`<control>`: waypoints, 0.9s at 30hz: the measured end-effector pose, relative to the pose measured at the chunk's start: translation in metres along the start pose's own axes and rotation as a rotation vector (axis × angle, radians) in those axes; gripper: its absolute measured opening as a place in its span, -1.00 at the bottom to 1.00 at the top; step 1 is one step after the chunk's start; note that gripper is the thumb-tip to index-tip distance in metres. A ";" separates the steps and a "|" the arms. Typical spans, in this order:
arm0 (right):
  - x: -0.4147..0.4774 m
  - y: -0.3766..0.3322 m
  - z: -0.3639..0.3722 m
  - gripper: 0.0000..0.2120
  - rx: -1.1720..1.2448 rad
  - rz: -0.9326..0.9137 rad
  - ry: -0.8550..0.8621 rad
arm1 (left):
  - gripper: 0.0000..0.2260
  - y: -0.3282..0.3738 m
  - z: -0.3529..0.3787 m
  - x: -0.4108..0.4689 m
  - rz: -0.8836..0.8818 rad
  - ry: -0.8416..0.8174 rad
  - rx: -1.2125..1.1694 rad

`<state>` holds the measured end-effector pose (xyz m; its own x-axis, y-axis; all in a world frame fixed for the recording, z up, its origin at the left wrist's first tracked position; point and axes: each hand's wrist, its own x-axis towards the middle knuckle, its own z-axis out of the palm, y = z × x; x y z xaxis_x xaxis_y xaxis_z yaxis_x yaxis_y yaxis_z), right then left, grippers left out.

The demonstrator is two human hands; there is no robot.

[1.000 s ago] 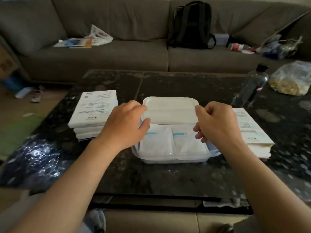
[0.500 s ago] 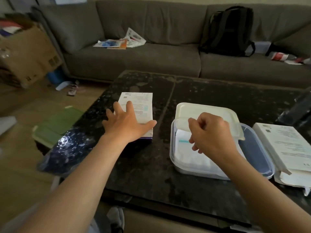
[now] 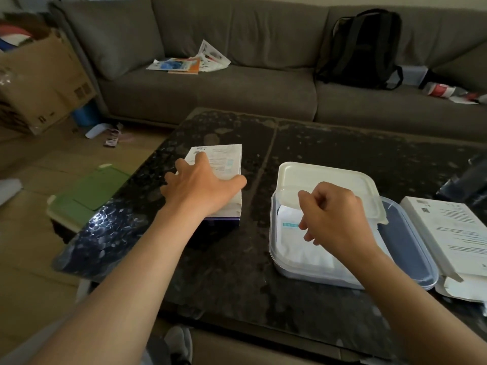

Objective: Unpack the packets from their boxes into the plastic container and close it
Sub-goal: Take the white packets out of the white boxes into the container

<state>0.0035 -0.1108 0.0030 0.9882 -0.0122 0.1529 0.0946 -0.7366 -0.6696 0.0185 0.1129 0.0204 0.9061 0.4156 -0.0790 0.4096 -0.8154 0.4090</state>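
The grip of the left hand [image 3: 203, 188] is spread wide. Its straight fingers lie flat on top of the stack of flat white cardboard boxes [image 3: 226, 162], near the left edge of the dark stone bench [image 3: 329, 143].

The grip of the right hand [image 3: 333, 217] is curled. Its thumb and fingers seem to pinch the near edge of the white plastic lid [image 3: 324, 177]. The lid lies crooked over the far end of the clear plastic container [image 3: 403, 248], which sits toward the right near corner of the bench. Soft white packets [image 3: 295, 248] lie inside it, under the right hand. An opened white box [image 3: 448, 227] lies just beside the container, by the right edge.

I think the boxes are light and stiff, so taking the top one by its long sides should work. The packets look thin, soft and a bit slippery. The lid looks bendy, so its rim is the best place to hold it.
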 end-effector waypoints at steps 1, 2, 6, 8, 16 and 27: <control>0.000 -0.001 -0.001 -0.68 0.013 0.000 -0.004 | -0.15 0.002 -0.003 -0.001 -0.004 0.008 -0.038; -0.001 -0.001 -0.002 -0.68 0.029 -0.002 -0.008 | -0.17 0.004 -0.005 -0.003 -0.002 0.016 -0.075; -0.001 -0.008 -0.010 -0.80 0.261 0.040 -0.090 | -0.21 0.020 -0.011 -0.015 0.064 0.004 -0.281; 0.000 -0.012 -0.016 -0.86 0.520 0.132 -0.186 | -0.27 0.033 -0.010 -0.029 0.134 -0.014 -0.328; 0.001 -0.004 -0.041 -0.71 1.129 0.297 -0.322 | -0.17 0.072 0.024 -0.080 0.359 -0.038 -0.158; 0.017 0.042 -0.074 -0.53 1.052 0.372 -0.243 | -0.19 0.082 0.026 -0.087 0.721 -0.291 0.052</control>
<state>0.0151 -0.1915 0.0311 0.9625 0.1045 -0.2502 -0.2676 0.2182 -0.9385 -0.0240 -0.0005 0.0366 0.9388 -0.3411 -0.0480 -0.2934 -0.8650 0.4070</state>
